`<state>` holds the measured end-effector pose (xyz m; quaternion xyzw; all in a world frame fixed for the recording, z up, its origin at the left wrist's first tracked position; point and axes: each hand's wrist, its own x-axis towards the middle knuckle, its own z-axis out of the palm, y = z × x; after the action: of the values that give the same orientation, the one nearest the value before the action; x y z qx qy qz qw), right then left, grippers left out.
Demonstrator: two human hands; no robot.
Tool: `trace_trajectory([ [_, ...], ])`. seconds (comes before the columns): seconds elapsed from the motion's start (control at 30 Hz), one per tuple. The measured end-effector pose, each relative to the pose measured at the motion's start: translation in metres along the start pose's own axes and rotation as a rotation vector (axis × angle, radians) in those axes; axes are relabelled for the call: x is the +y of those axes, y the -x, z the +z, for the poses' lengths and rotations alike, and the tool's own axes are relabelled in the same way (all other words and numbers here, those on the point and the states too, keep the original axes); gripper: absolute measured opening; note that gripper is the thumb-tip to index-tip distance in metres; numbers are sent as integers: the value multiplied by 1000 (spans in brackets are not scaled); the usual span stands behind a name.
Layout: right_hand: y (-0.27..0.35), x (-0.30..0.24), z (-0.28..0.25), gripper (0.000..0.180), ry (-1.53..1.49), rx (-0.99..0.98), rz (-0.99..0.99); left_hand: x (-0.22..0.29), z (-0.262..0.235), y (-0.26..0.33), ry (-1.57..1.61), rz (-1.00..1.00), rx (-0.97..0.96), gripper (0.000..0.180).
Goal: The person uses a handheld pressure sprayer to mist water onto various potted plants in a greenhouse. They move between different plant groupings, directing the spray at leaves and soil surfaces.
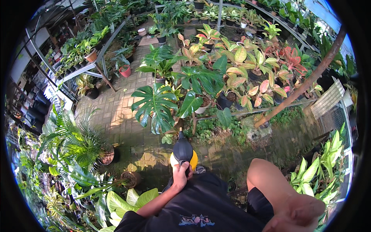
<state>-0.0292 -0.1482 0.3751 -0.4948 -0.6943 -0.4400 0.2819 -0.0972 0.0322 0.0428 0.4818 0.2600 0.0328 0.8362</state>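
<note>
Head view looks down on your left hand, its fingers clamped around the handle of a hand sprayer with a dark pump top and a yellow tank. You hold the sprayer out in front of your chest, above the damp brick floor, and its thin nozzle points forward at a big split-leaf plant standing just past it. Your right hand sits low at the right edge near your raised knee, touching nothing you can make out; its fingers are curled loosely, and you cannot tell whether they are closed. Beyond the split-leaf plant, a crowd of potted plants with pink, red and yellow-green leaves fills the middle ground. A slanted brown pole runs from the ground up to the right. On your left, a metal shelf rack carries small pots, with a red pot just beside its leg. A feathery palm grows at your lower left, and broad pale-green leaves spread just below your left forearm.
</note>
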Motion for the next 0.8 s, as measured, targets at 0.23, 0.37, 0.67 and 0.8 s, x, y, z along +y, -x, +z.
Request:
trace_trajectory([
  [0.23,12,-26,20,9,-54,55,-90,3,-22,11,14,-24,-109,32],
  [0.37,18,-34,67,2,-56,-147,281,5,-33,20,24,-120,-72,31],
  [0.67,159,-50,251,22,-609,-463,885,1,-64,36,-53,-45,-218,33],
  [0.8,142,-48,223,40,-521,-309,882,-3,-73,37,-134,21,-287,34],
])
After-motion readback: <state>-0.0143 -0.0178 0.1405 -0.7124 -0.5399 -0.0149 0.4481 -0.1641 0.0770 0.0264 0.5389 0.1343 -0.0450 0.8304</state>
